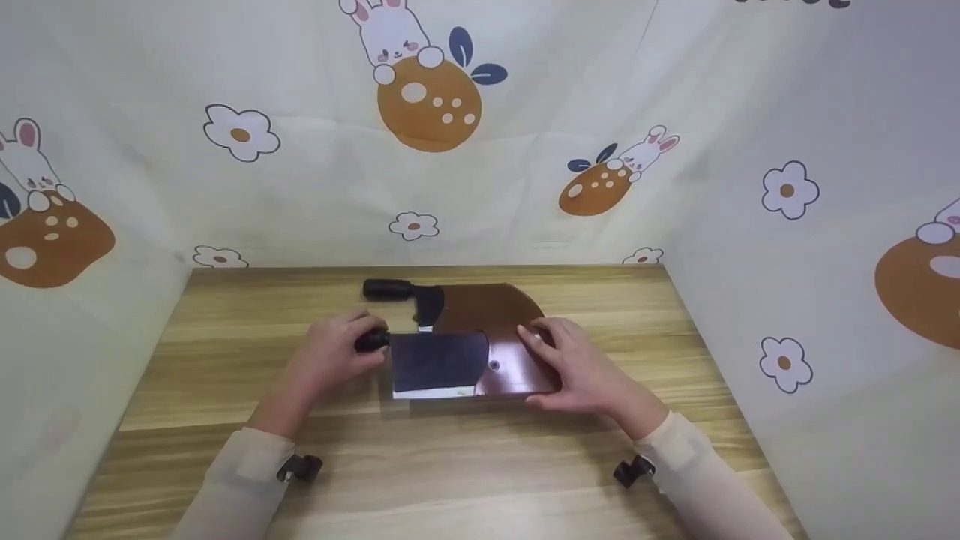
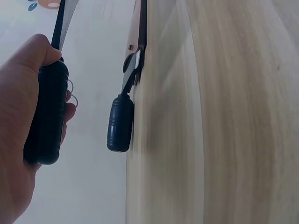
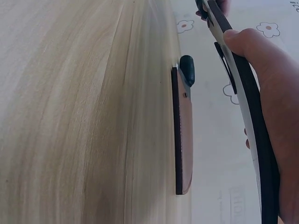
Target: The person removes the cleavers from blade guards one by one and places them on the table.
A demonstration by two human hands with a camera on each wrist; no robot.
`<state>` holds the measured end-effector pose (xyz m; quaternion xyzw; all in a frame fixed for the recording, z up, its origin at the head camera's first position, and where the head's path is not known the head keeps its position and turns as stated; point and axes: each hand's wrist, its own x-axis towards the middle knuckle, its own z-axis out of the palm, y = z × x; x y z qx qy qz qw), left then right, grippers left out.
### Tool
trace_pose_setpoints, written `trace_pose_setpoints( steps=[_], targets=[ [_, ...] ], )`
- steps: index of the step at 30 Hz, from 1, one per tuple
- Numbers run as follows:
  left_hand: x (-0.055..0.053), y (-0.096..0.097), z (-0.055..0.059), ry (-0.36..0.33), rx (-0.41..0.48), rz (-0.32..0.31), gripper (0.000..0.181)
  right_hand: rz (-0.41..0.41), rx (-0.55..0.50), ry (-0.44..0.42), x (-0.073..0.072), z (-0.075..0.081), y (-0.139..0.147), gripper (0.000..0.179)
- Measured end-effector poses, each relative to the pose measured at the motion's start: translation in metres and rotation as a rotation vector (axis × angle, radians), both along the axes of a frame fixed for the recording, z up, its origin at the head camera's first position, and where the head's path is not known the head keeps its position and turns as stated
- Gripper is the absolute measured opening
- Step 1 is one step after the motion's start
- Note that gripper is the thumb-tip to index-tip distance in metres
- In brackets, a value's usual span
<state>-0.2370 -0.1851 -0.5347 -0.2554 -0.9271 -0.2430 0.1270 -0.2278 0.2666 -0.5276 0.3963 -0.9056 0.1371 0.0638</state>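
My left hand (image 1: 334, 352) grips the black handle (image 2: 50, 112) of a cleaver (image 1: 439, 362), its dark blade with a bright edge facing toward me. A brown sheath (image 1: 517, 367) with a rivet covers the right part of that blade. Holding the sheath's right end is my right hand (image 1: 581, 371), its thumb on the near edge. In both wrist views this cleaver is raised off the table. Behind it a second cleaver (image 1: 387, 289) lies on the table, black handle to the left, blade mostly inside another brown sheath (image 1: 487, 304). The held cleaver hides part of that sheath.
The wood-grain table (image 1: 465, 472) extends in front of and around the cleavers. Pale cloth walls (image 1: 315, 195) printed with rabbits and flowers close off the back and both sides. A small black clip (image 1: 300, 469) sits on each sleeve.
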Motion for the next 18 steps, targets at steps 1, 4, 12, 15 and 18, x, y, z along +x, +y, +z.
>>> trace_pose_setpoints(
  steps=[1,4,12,15,18],
  targets=[
    [0.000,0.000,0.000,-0.001,0.001,-0.003,0.037,0.000,0.000,0.002,0.000,-0.001,0.001,0.118],
    [0.000,-0.002,0.000,-0.003,0.000,-0.004,0.036,-0.002,-0.003,0.001,0.000,-0.002,0.004,0.116],
    [0.002,-0.010,-0.002,-0.012,0.016,0.002,0.039,0.008,-0.034,0.001,-0.002,-0.005,0.012,0.114],
    [0.003,-0.012,-0.002,-0.015,0.021,0.002,0.039,0.016,-0.043,0.000,-0.002,-0.006,0.015,0.113],
    [0.005,-0.014,-0.004,-0.018,0.019,0.004,0.040,0.035,-0.053,0.005,-0.003,-0.008,0.019,0.111]
  ],
)
